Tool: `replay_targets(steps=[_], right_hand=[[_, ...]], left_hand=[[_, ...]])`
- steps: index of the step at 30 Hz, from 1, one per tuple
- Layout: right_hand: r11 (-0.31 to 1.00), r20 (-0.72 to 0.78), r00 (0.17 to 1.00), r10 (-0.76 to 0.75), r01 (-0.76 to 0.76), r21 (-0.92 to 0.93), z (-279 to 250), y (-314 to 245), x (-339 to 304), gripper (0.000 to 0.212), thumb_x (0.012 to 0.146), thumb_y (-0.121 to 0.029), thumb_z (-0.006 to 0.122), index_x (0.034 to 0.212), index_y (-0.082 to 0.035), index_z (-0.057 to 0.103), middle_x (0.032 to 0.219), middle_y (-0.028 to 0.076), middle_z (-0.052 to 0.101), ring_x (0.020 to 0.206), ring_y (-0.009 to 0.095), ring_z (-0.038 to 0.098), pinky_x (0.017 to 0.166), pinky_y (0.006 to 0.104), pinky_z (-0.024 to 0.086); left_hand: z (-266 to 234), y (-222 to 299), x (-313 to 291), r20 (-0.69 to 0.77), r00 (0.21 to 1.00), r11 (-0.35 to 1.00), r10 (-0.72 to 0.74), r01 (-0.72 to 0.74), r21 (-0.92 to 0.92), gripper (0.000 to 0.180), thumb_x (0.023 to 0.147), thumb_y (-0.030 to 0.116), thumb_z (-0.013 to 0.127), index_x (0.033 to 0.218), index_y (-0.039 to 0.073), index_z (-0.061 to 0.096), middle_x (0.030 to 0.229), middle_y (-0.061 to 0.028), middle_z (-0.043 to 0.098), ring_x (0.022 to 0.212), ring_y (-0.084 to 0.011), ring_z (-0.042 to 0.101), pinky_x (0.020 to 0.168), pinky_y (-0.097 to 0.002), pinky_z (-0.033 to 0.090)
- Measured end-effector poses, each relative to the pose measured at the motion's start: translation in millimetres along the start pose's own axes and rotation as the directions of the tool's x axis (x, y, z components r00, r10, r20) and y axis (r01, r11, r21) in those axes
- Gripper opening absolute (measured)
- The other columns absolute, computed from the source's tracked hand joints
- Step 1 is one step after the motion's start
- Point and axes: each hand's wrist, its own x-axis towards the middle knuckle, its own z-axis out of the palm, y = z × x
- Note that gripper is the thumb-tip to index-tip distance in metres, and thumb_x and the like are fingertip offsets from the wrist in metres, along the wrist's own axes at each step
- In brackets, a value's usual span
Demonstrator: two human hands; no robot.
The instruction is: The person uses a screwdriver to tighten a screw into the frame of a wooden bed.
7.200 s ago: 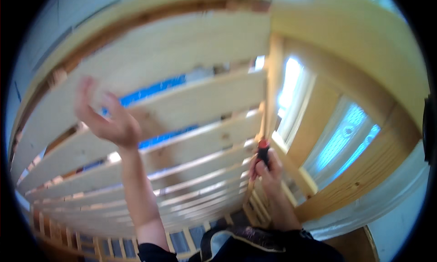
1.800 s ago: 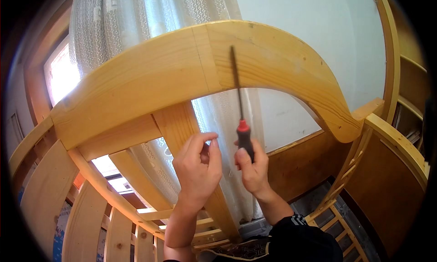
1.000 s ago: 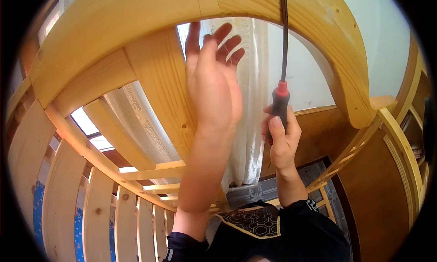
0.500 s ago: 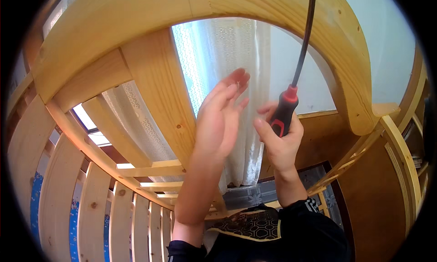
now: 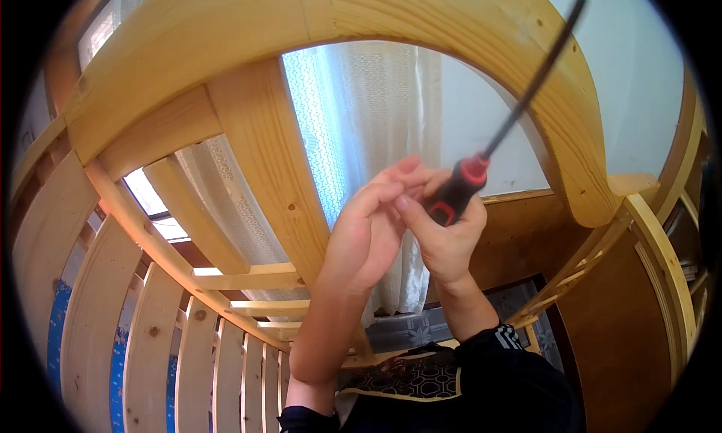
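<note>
A screwdriver [image 5: 458, 190] with a black and red handle lies across the palm of my right hand [image 5: 450, 245]. Its long dark shaft points up and to the right, its tip above the curved wooden board. My left hand [image 5: 371, 234] is raised beside it, palm facing right, thumb and fingers drawn together. The fingertips of both hands meet in front of the curtain. Whatever may lie between them is too small or too hidden to make out.
A curved wooden board [image 5: 459, 19] arches over my hands, joined to an upright plank [image 5: 267, 162]. Wooden slats [image 5: 154, 335] line the lower left. Behind hang a pale curtain [image 5: 383, 95] and a white wall [image 5: 477, 110]. A ladder-like wooden rail [image 5: 575, 271] stands at right.
My two hands have come together until the fingertips meet. The left hand has lowered and its fingers have curled in. The screwdriver has tilted further to the right.
</note>
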Motion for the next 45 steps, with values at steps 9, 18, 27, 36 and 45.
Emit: replay_targets(steps=[9,18,27,36,45], right_hand=[[0.998,0.179,0.982,0.064,-0.060,-0.028,-46,14,-10,0.020,0.069,0.006,0.072,0.082,0.000,0.058,0.075,0.004,0.063,0.068,0.008,0.058,0.061,0.0216,0.047],[0.970,0.016,0.989,0.148,-0.142,-0.196,-63,18,-22,0.024,0.072,0.005,0.070,0.091,0.000,0.057,0.075,0.003,0.062,0.070,0.009,0.058,0.061,0.0205,0.044],[0.948,-0.036,0.978,0.205,-0.208,-0.240,-86,17,-27,0.024,0.068,0.003,0.073,0.087,-0.003,0.059,0.076,0.000,0.061,0.068,0.008,0.056,0.061,0.0205,0.042],[0.962,-0.013,0.971,0.240,-0.240,-0.129,-82,23,-41,0.027,0.068,0.000,0.073,0.089,-0.002,0.057,0.078,0.000,0.058,0.072,0.008,0.053,0.066,0.0213,0.041],[0.880,0.066,0.910,0.409,-0.413,0.234,-67,21,-49,0.030,0.074,0.000,0.068,0.098,0.000,0.051,0.073,0.004,0.056,0.052,0.009,0.050,0.042,0.0199,0.038]], left_hand=[[-21,-6,-9,0.072,0.958,0.937,-0.276,0.285,-0.200,0.065,0.071,-0.001,0.040,0.135,-0.004,0.027,0.132,-0.0274,0.036,0.117,-0.0279,0.044,0.098,-0.0409,0.036],[-35,-42,-18,-0.032,0.932,0.690,-0.361,0.290,0.663,0.034,0.094,0.022,0.047,0.119,-0.001,0.052,0.110,-0.0054,0.057,0.102,-0.0123,0.051,0.087,-0.0284,0.042],[-37,-46,-17,-0.045,0.998,0.731,-0.054,0.070,0.679,0.016,0.084,0.007,0.064,0.094,-0.004,0.066,0.081,-0.0058,0.063,0.074,-0.0093,0.058,0.070,-0.0228,0.047],[-34,-63,-17,0.098,0.961,0.672,0.258,-0.252,0.697,0.013,0.084,0.007,0.062,0.094,0.000,0.068,0.089,-0.0097,0.065,0.082,-0.0126,0.059,0.073,-0.0247,0.047],[-45,-58,-33,0.360,0.787,0.245,0.500,-0.528,0.813,0.015,0.075,0.005,0.067,0.090,0.001,0.068,0.087,-0.0082,0.064,0.086,-0.0248,0.059,0.080,-0.0322,0.045]])
